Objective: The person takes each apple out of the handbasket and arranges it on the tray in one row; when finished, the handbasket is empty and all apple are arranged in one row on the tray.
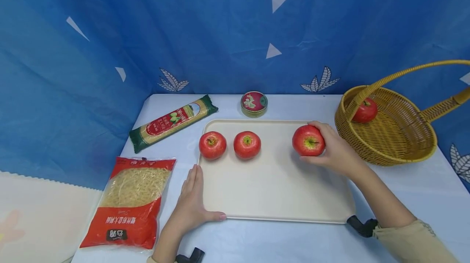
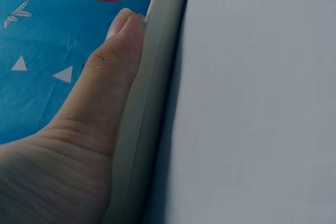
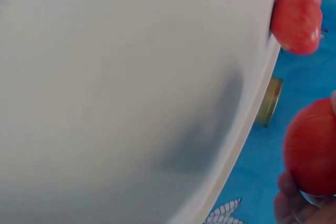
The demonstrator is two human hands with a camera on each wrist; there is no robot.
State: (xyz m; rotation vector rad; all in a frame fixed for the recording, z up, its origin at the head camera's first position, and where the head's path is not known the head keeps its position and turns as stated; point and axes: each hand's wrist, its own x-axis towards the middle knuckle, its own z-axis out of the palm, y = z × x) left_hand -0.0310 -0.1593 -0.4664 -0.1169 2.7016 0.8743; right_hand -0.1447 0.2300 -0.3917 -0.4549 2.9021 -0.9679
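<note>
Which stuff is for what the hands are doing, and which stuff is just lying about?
Seems part of the job:
held apple, in the right hand
left tray apple
middle tray apple
tray, touched by the left hand
basket, probably

Probably just lying about:
pasta bag
green-ended packet
round tin

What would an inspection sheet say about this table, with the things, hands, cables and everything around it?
Surface: white tabletop.
Job's things: cream tray; first red apple at its far left corner, second red apple beside that, third red apple above the tray, fourth red apple in the wicker basket.
Clutter: Olivoilà pasta packet, red pasta bag, round tin.
Hands: left hand touches the tray's near left corner; right hand holds the third apple.
Cables: nothing seen.
Surroundings: blue patterned cloth.
</note>
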